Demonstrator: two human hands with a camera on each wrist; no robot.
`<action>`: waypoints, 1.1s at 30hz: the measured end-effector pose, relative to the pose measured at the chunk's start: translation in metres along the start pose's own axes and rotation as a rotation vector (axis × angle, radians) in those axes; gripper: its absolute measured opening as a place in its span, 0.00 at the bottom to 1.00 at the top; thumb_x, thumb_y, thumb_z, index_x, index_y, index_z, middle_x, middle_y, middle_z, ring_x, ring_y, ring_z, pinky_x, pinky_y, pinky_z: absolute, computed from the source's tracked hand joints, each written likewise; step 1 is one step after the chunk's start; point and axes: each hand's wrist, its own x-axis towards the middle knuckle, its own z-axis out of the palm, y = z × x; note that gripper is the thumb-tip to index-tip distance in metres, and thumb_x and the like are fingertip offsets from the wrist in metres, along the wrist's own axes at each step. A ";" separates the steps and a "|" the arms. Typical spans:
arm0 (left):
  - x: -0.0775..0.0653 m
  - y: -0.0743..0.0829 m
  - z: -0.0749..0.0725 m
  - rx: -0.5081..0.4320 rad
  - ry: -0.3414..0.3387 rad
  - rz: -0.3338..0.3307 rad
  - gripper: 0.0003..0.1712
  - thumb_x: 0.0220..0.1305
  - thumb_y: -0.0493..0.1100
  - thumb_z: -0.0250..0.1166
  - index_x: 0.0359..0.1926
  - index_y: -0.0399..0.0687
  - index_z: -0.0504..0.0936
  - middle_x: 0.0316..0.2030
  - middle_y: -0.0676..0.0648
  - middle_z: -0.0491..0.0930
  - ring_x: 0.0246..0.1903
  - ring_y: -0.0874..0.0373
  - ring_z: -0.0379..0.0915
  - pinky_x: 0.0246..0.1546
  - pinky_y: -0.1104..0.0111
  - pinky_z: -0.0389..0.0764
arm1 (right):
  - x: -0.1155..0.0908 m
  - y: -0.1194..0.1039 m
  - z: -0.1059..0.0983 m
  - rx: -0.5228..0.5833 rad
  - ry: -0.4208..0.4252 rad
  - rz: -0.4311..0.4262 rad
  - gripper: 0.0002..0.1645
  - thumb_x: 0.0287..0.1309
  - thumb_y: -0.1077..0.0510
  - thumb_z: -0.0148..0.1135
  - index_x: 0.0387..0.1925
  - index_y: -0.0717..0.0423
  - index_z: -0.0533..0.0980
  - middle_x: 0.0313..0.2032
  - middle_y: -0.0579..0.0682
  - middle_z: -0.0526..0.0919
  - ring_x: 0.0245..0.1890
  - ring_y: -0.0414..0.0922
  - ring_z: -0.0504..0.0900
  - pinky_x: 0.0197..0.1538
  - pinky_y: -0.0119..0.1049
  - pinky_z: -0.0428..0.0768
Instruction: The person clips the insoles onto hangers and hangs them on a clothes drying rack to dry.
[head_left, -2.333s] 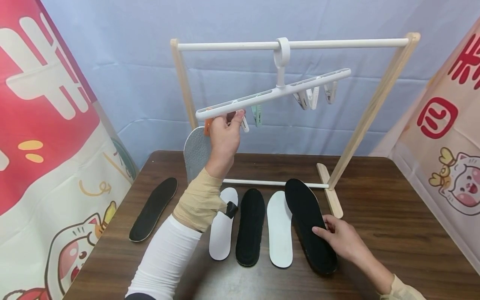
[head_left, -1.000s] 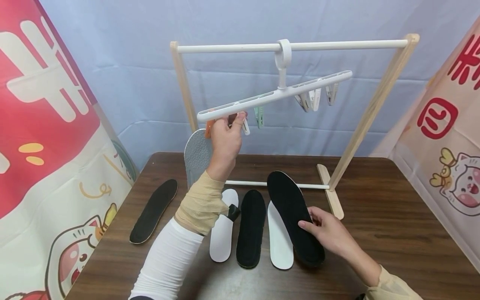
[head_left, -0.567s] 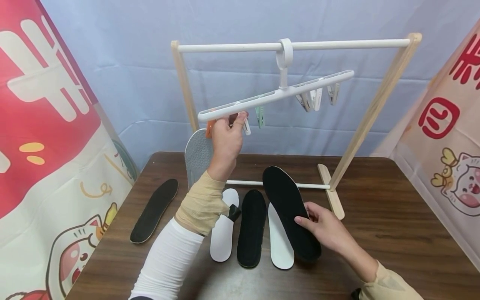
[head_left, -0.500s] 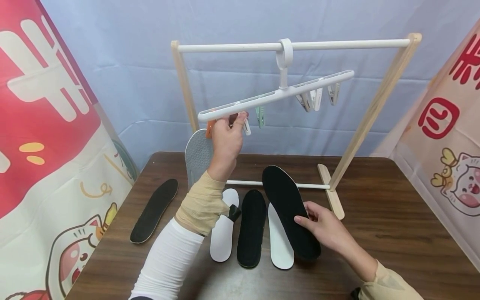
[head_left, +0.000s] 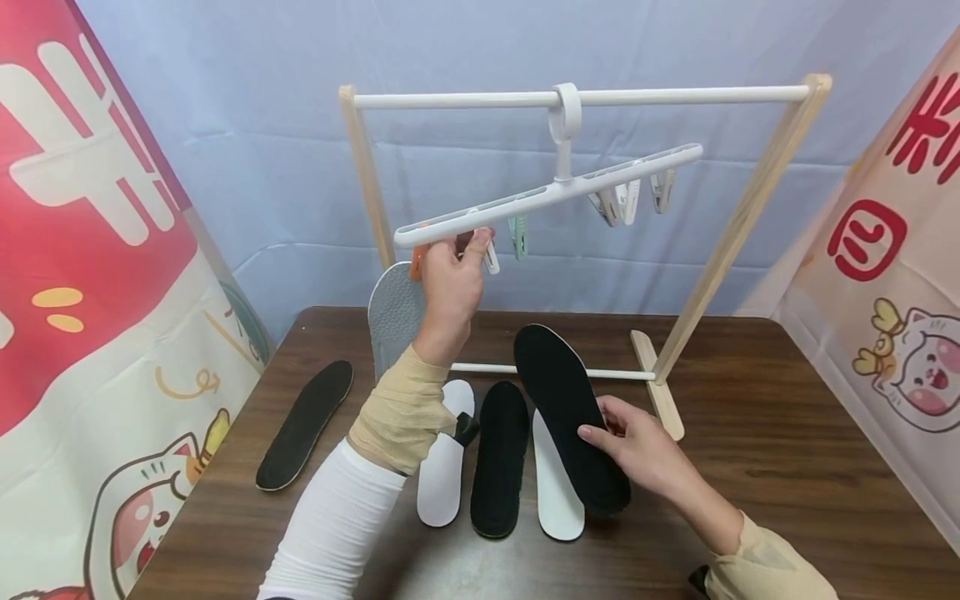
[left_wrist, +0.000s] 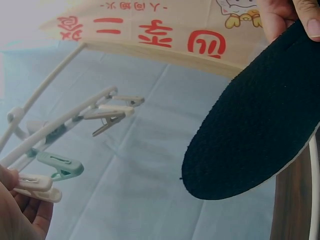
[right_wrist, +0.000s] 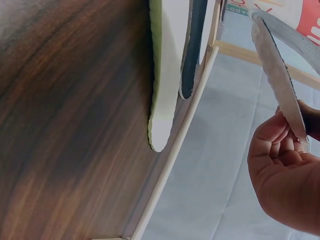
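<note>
My left hand pinches a white clothespin under the lowered left end of a white clip hanger. Beside it, an orange clothespin holds a grey insole, partly hidden behind my wrist. My right hand grips a black insole near its lower end, thumb on the dark face and fingers behind. That insole tilts up to the left, above a white insole on the table. In the left wrist view its rounded tip is apart from the clothespin.
A rack with a white top rail carries the hanger. Green and several pale clothespins hang from it. On the wooden table lie another black insole, a white insole and a dark insole at the left.
My right hand has carried the black insole left and upward, from beside the white insole to partly in front of it. My left hand keeps its pinch in the same place.
</note>
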 end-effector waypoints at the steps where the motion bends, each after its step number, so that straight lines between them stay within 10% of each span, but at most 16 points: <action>1: 0.000 0.000 0.000 0.001 -0.001 0.002 0.15 0.74 0.39 0.61 0.52 0.31 0.81 0.44 0.37 0.83 0.43 0.59 0.75 0.43 0.73 0.73 | 0.000 -0.001 0.000 0.005 0.002 0.002 0.14 0.65 0.52 0.68 0.48 0.54 0.79 0.30 0.45 0.83 0.31 0.38 0.79 0.36 0.33 0.76; 33: -0.001 0.001 0.003 -0.011 0.019 -0.003 0.12 0.72 0.37 0.63 0.48 0.30 0.83 0.41 0.36 0.84 0.40 0.59 0.77 0.41 0.75 0.73 | 0.014 -0.030 -0.004 0.030 0.038 -0.061 0.11 0.65 0.55 0.68 0.45 0.55 0.80 0.30 0.46 0.84 0.32 0.39 0.81 0.38 0.33 0.77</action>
